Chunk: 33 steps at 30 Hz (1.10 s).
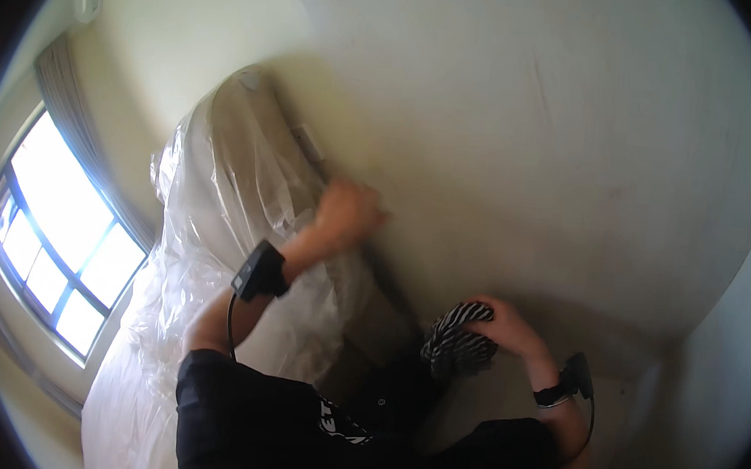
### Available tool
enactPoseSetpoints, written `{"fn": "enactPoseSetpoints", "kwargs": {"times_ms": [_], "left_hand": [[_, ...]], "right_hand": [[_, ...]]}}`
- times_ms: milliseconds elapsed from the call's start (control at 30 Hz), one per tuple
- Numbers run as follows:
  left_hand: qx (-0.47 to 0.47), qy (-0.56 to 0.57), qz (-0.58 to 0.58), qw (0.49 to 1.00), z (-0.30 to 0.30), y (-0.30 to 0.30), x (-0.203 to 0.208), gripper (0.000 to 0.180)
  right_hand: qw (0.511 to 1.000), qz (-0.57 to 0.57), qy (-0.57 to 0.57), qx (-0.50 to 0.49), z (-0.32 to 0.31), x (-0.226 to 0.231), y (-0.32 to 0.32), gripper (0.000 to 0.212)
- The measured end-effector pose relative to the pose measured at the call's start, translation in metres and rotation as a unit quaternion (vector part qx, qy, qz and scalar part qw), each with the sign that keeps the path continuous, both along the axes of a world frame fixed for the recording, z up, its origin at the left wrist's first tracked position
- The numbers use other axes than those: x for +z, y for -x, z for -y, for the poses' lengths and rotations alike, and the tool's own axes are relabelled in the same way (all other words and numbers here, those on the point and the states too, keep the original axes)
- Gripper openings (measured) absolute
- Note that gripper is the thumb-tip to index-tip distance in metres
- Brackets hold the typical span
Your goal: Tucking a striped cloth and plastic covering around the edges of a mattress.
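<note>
My left hand (pixel 349 214) is raised close to the pale wall (pixel 523 176), beside the plastic-covered furniture. It is blurred and its fingers look curled in; whatever they hold, if anything, does not show. Lower and to the right, my right hand (pixel 514 330) grips a crumpled cloth (pixel 455 342) with black and white stripes. That cloth hangs in front of my body, near the wall's foot. On the left, clear plastic sheeting (pixel 205 246) drapes over a tall brownish piece of furniture (pixel 255 126) that looks like a headboard or sofa back.
A bright window (pixel 67 234) with a grey curtain (pixel 89 134) is at the far left. A wall socket or switch plate (pixel 308 142) sits just behind the covered furniture. Black devices are strapped to my left wrist (pixel 262 271) and right wrist (pixel 570 383), each with a cable.
</note>
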<state>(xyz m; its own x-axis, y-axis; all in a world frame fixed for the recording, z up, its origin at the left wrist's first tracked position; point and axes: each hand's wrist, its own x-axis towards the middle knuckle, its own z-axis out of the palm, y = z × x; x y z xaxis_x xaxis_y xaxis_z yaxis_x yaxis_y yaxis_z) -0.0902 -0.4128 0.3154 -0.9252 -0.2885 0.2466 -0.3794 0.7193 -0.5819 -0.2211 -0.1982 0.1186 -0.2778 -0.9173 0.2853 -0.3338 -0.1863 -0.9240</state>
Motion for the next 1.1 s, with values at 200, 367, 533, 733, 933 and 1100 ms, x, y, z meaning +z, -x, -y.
{"fn": "enactPoseSetpoints", "kwargs": {"times_ms": [200, 367, 533, 733, 933, 1100], "left_hand": [[-0.186, -0.599, 0.011, 0.779, -0.079, -0.041, -0.107, 0.050], [-0.133, -0.633, -0.169, 0.744, -0.073, -0.036, -0.109, 0.034], [-0.118, -0.742, -0.309, 0.583, -0.068, -0.042, -0.105, 0.025], [-0.191, -0.761, -0.382, 0.488, -0.081, -0.037, -0.103, 0.029], [-0.112, -0.738, -0.504, 0.435, -0.082, -0.014, -0.136, 0.032], [-0.016, -0.829, -0.467, 0.309, -0.062, -0.015, -0.193, 0.043]], "right_hand": [[0.994, 0.095, -0.003, -0.059, 0.006, 0.042, -0.022, 0.033], [0.991, -0.009, 0.078, -0.105, -0.017, 0.047, -0.009, 0.031], [0.976, 0.100, -0.156, -0.110, -0.039, 0.077, 0.000, 0.031], [0.987, 0.063, -0.131, -0.067, -0.025, 0.089, -0.006, 0.020], [0.983, 0.029, -0.083, -0.163, -0.054, 0.133, 0.003, 0.014], [0.970, 0.185, 0.015, -0.160, 0.016, 0.168, -0.043, 0.013]]}}
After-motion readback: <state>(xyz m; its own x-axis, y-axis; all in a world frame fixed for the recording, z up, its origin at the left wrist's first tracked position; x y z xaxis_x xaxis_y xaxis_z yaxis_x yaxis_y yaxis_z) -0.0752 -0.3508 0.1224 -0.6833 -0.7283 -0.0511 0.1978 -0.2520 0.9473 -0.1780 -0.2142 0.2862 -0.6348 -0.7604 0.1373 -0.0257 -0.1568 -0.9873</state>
